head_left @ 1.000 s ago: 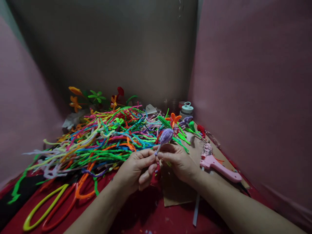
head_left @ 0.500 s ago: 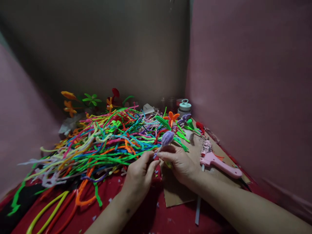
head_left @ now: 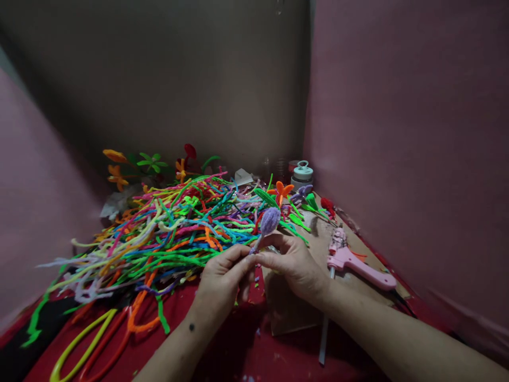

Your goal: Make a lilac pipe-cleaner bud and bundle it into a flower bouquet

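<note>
Red cloth covers the surface (head_left: 238,350), with a pipe cleaner heap (head_left: 170,228) at centre left. Our left grip (head_left: 222,278) and right grip (head_left: 296,268) both pinch the stem of the purple bud (head_left: 270,219) at frame centre. A pink glue gun (head_left: 358,265) lies right of them.

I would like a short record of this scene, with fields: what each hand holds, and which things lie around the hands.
left hand: fingers pinch the thin stem under the purple bud
right hand: fingers pinch the same stem from the other side
bud position: above both hands, tilted right
behind hands: pile of pipe cleaners, many colours
right of hands: pink glue gun lying on cardboard
far back: jar with pale lid; finished flowers
surface: red cloth
</note>
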`<state>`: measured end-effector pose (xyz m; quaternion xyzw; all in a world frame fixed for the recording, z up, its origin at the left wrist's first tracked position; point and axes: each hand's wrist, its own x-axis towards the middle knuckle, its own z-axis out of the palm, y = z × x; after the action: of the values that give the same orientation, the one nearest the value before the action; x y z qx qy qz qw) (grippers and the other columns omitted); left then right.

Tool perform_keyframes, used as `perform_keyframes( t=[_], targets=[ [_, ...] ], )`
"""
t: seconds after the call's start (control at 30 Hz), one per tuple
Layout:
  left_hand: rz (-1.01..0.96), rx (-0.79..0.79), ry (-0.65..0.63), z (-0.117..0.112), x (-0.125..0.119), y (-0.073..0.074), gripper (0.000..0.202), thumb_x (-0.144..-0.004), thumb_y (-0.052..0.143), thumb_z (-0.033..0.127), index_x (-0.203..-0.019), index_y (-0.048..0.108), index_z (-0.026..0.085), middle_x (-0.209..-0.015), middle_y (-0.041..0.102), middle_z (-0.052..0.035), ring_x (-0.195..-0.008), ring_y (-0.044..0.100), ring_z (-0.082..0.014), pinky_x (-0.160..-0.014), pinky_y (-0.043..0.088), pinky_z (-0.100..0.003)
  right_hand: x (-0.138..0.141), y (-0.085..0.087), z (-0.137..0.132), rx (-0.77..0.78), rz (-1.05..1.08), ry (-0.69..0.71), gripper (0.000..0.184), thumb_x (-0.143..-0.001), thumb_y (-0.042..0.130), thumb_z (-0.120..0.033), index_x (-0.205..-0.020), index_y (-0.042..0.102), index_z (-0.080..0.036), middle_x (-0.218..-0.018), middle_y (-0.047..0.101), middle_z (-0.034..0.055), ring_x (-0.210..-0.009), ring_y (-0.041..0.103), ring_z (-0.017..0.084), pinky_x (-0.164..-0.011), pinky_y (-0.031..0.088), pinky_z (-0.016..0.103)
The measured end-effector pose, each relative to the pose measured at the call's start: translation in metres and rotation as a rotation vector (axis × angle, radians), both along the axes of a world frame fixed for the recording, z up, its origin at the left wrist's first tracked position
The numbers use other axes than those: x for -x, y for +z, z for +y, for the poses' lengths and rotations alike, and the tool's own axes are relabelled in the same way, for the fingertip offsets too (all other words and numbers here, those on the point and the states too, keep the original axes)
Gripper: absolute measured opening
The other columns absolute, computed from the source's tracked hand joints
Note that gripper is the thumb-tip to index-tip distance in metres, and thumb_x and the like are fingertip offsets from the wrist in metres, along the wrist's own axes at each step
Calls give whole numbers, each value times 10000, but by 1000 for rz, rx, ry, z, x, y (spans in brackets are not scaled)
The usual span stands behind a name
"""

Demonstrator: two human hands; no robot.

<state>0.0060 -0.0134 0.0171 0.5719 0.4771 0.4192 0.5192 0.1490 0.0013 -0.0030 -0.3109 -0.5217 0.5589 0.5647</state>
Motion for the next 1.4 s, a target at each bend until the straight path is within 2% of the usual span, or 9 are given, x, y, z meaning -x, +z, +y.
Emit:
perform_keyframes(
  t=[0.2,0.37,0.5,0.6,0.73,0.87,1.0,1.17,1.4],
  targets=[
    [-264,243,-131,4,6,-3,151,-770,594,287,-719,578,146,-474,528,49,-255,355,-18,-265,268,-122,1,-5,7,181,209,167,63,-637,716,-182,-675,672,-158,-641,592,-32,-588,514,75,-612,396,217],
    [-536,394,-350,9,10,-14,127,-784,581,262,-735,586,144,-427,488,63,-221,186,16,-219,247,-101,0,-10,10,385,304,323,251,-562,771,-177,-797,683,-166,-597,596,-32,-514,515,56,-452,303,157],
    [-569,394,-378,9,8,-17,133,-795,565,271,-756,582,145,-452,479,68,-217,171,19,-214,232,-101,-1,-10,11,356,330,372,177,-597,730,-145,-764,674,-138,-582,597,-20,-493,502,51,-456,305,157],
    [-359,277,-268,6,4,-12,187,-827,516,306,-725,562,156,-470,498,56,-239,287,-16,-253,290,-135,1,-11,11,297,347,314,90,-618,695,-116,-702,665,-122,-557,576,-30,-459,461,41,-458,320,170],
    [38,-67,-12,1,-1,-9,124,-776,584,301,-774,606,179,-580,562,29,-400,456,-67,-386,364,-163,4,-13,10,291,303,133,106,-586,739,-140,-653,657,-140,-613,590,-27,-526,498,68,-513,373,196],
    [232,-357,115,-1,-1,-12,74,-741,607,246,-734,661,196,-589,558,20,-505,468,-88,-502,387,-175,6,-15,9,204,226,74,134,-585,761,-182,-672,661,-163,-681,615,-16,-659,543,110,-656,423,237],
    [143,-129,51,0,1,-9,160,-764,573,294,-655,593,178,-476,472,53,-361,403,-69,-361,312,-178,2,-12,8,88,120,79,136,-635,735,-233,-733,670,-163,-722,616,-5,-719,549,134,-746,421,283],
    [-45,32,-44,3,5,-3,164,-780,569,279,-672,568,156,-487,525,52,-311,431,-42,-328,315,-146,-2,-1,2,5,14,87,139,-635,734,-221,-754,678,-177,-765,611,-10,-772,540,134,-776,391,279],
    [-493,355,-269,8,9,-10,153,-774,591,288,-721,576,145,-444,485,68,-219,252,4,-230,268,-112,1,-2,5,303,247,252,148,-603,729,-195,-739,679,-165,-668,604,-25,-584,518,76,-540,359,195]
  ],
)
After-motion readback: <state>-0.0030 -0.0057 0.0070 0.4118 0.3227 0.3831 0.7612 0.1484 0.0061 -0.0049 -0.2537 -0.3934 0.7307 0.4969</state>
